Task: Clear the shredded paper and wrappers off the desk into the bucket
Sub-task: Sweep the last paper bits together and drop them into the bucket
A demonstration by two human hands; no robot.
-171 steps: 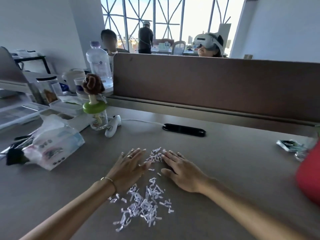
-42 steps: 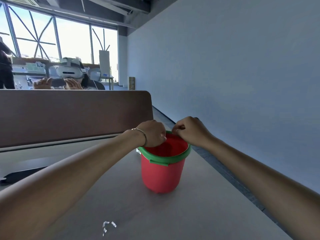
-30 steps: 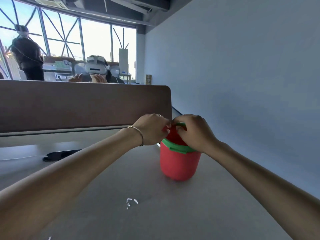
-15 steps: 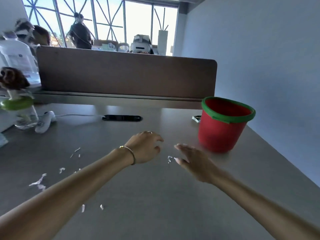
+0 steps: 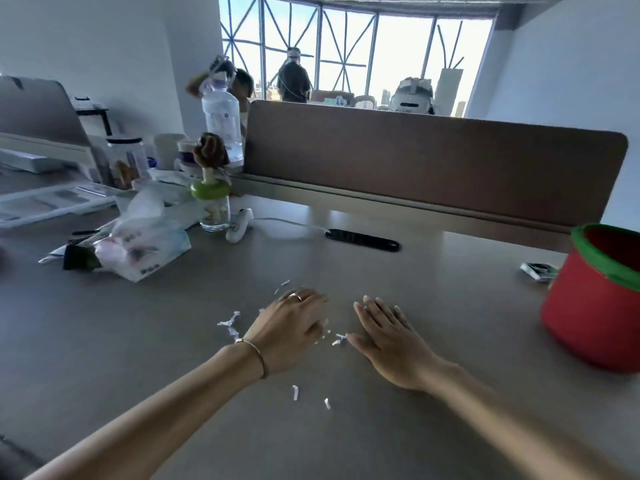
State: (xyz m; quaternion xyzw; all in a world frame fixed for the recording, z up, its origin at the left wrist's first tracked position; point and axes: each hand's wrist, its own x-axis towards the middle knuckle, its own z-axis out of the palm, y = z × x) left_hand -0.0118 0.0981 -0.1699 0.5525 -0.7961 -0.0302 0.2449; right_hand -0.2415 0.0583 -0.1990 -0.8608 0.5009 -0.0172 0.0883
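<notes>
Shredded paper [image 5: 229, 322]: only small bits left, scattered on surface [image 5: 433, 299] around and between both hands. Left hand [image 5: 289, 329] and right hand [image 5: 389, 336] flat, fingers straight, holding nothing. Wrapper [image 5: 537, 271] behind red bucket [image 5: 588, 306], not yet in. Probably mostly done.

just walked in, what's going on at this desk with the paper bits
A person is clearing shredded paper off the desk by hand. The left hand and right hand lie open on the desktop on either side of a few paper scraps; more lie scattered nearby. The red bucket stands to the right, a wrapper beside it.
</notes>
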